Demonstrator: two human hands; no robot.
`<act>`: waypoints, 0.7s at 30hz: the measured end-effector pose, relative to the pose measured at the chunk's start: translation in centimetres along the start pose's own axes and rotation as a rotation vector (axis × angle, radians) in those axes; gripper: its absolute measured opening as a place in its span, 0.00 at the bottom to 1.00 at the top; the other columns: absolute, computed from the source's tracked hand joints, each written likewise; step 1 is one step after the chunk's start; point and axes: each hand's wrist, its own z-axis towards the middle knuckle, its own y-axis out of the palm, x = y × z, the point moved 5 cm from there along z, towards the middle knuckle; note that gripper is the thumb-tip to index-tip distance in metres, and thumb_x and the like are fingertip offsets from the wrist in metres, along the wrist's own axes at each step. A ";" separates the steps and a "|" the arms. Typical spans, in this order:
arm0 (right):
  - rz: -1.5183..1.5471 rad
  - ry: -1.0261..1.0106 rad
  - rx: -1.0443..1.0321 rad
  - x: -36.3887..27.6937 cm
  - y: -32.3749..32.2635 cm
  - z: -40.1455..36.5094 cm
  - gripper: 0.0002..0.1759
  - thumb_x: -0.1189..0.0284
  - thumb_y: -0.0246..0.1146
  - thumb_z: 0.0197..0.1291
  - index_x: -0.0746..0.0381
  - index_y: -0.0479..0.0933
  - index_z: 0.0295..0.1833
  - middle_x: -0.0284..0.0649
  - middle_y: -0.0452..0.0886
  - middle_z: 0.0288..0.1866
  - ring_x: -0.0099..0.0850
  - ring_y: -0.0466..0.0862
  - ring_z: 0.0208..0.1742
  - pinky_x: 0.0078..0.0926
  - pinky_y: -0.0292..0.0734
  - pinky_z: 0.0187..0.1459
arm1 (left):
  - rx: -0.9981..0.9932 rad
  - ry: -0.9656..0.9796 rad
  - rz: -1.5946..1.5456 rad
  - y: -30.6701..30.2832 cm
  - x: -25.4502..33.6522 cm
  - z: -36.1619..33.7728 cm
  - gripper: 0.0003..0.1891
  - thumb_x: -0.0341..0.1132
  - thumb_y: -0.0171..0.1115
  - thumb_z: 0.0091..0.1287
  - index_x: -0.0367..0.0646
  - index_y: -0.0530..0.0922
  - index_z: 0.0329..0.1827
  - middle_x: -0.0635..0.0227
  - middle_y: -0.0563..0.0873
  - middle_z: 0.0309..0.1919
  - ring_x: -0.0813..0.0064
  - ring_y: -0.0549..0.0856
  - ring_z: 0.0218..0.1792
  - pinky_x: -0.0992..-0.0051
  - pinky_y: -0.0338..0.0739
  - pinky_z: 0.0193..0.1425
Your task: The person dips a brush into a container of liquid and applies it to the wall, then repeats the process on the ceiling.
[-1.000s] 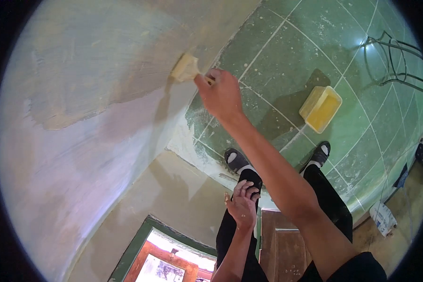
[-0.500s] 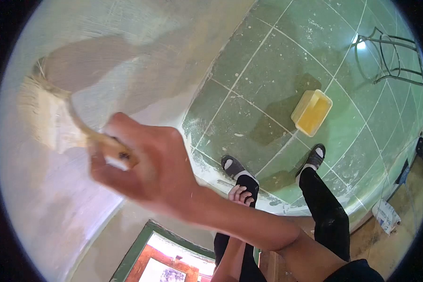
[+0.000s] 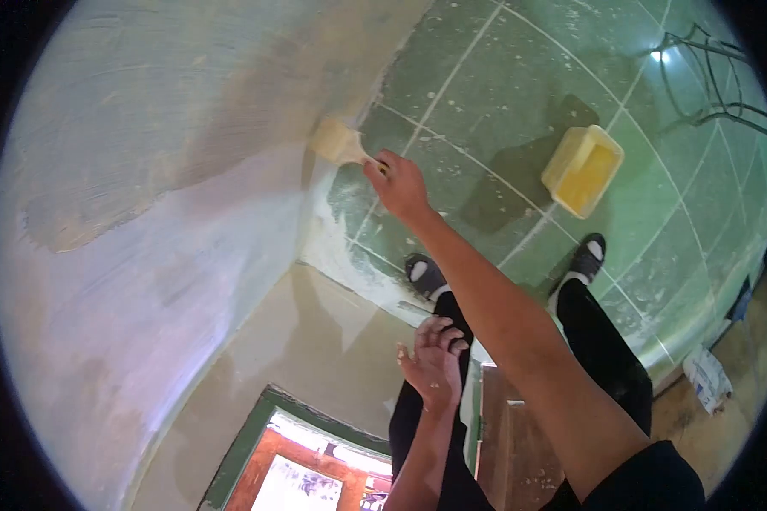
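My right hand (image 3: 400,183) is closed around the handle of a wide paintbrush (image 3: 339,142). The pale bristles lie against the lower part of the wall (image 3: 179,102), close to where it meets the floor. A damp-looking, darker coat covers the upper stretch of that wall, with a ragged edge against the paler surface. My left hand (image 3: 439,366) is held palm up near my leg, its fingers loosely curled and apart, holding nothing; whitish specks show on it. On the floor in front of my feet stands a cream plastic tub (image 3: 584,170) with yellowish liquid inside.
Green floor tiles (image 3: 486,111) carry white splatters. A dark metal stand (image 3: 716,77) is at the far right. A green-framed opening (image 3: 260,426) lies at the lower left. A crumpled white bag (image 3: 707,379) lies at the right. My sandaled feet (image 3: 424,277) are by the wall.
My right hand has swung the brush from high on the wall down and right to near its base. My left hand has turned, showing its palm. The view has shifted slightly.
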 end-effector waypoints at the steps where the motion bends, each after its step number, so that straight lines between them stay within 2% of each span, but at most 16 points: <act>1: -0.178 0.043 0.022 0.9 -2.4 -0.7 0.17 0.59 0.65 0.62 0.63 0.78 0.40 0.53 0.81 0.30 0.56 0.82 0.34 0.45 0.75 0.36 | 0.020 0.000 0.028 -0.4 -0.3 -0.2 0.38 0.67 0.36 0.72 0.39 0.73 0.63 0.58 0.81 0.54 0.61 0.80 0.51 0.57 0.72 0.58; 4: -0.262 0.114 0.051 1.2 -11.8 -5.8 0.17 0.59 0.64 0.63 0.64 0.78 0.39 0.55 0.82 0.30 0.57 0.82 0.34 0.47 0.76 0.36 | 0.046 -0.022 0.099 -0.6 -2.1 -0.4 0.39 0.68 0.35 0.72 0.40 0.72 0.65 0.59 0.81 0.52 0.63 0.81 0.44 0.62 0.76 0.48; 7: -0.312 0.139 0.110 -1.7 -24.5 -10.6 0.16 0.60 0.63 0.64 0.64 0.78 0.37 0.55 0.81 0.29 0.57 0.82 0.35 0.49 0.76 0.36 | 0.021 -0.032 0.170 0.4 -4.1 -1.0 0.38 0.67 0.38 0.73 0.41 0.71 0.65 0.62 0.81 0.52 0.67 0.82 0.44 0.64 0.77 0.46; 9: -0.518 0.218 0.169 -2.7 -31.8 -13.2 0.16 0.61 0.63 0.64 0.64 0.77 0.37 0.55 0.81 0.29 0.57 0.83 0.36 0.49 0.77 0.36 | 0.031 -0.076 0.214 0.6 -5.1 -1.2 0.36 0.65 0.43 0.73 0.41 0.71 0.65 0.64 0.82 0.51 0.70 0.82 0.45 0.68 0.77 0.46; 11: -0.682 0.288 0.135 -1.9 -37.3 -14.0 0.16 0.61 0.62 0.64 0.65 0.77 0.37 0.55 0.82 0.30 0.57 0.83 0.36 0.50 0.77 0.37 | 0.034 -0.119 0.276 0.7 -6.4 -1.0 0.32 0.62 0.44 0.74 0.42 0.72 0.65 0.66 0.82 0.51 0.71 0.82 0.45 0.69 0.77 0.47; 15: -0.995 0.406 0.054 2.9 -41.6 -12.1 0.18 0.59 0.61 0.63 0.66 0.78 0.37 0.56 0.84 0.34 0.58 0.84 0.38 0.53 0.79 0.40 | -0.004 -0.200 0.325 2.5 -8.2 -1.2 0.29 0.58 0.44 0.76 0.42 0.72 0.64 0.67 0.82 0.51 0.71 0.82 0.46 0.69 0.78 0.47; 17: -1.137 0.353 -0.003 4.7 -41.7 -9.6 0.19 0.57 0.61 0.62 0.65 0.80 0.40 0.57 0.85 0.38 0.57 0.85 0.42 0.53 0.81 0.44 | 0.002 -0.216 0.341 2.7 -9.0 -1.4 0.29 0.57 0.43 0.77 0.42 0.72 0.64 0.67 0.82 0.51 0.71 0.82 0.46 0.69 0.77 0.48; 19: -1.151 0.405 -0.083 7.0 -41.9 -7.2 0.20 0.57 0.61 0.61 0.65 0.81 0.42 0.57 0.85 0.40 0.56 0.85 0.44 0.52 0.81 0.46 | -0.014 -0.173 0.297 3.2 -9.2 -1.3 0.27 0.56 0.45 0.77 0.42 0.73 0.63 0.65 0.81 0.53 0.72 0.81 0.47 0.73 0.79 0.45; 21: -1.155 0.440 -0.165 9.1 -41.4 -4.5 0.20 0.57 0.61 0.60 0.65 0.81 0.44 0.58 0.85 0.42 0.54 0.86 0.46 0.50 0.82 0.48 | 0.004 -0.154 0.298 3.3 -9.4 -1.2 0.27 0.56 0.45 0.77 0.42 0.73 0.63 0.65 0.81 0.53 0.72 0.82 0.47 0.73 0.79 0.45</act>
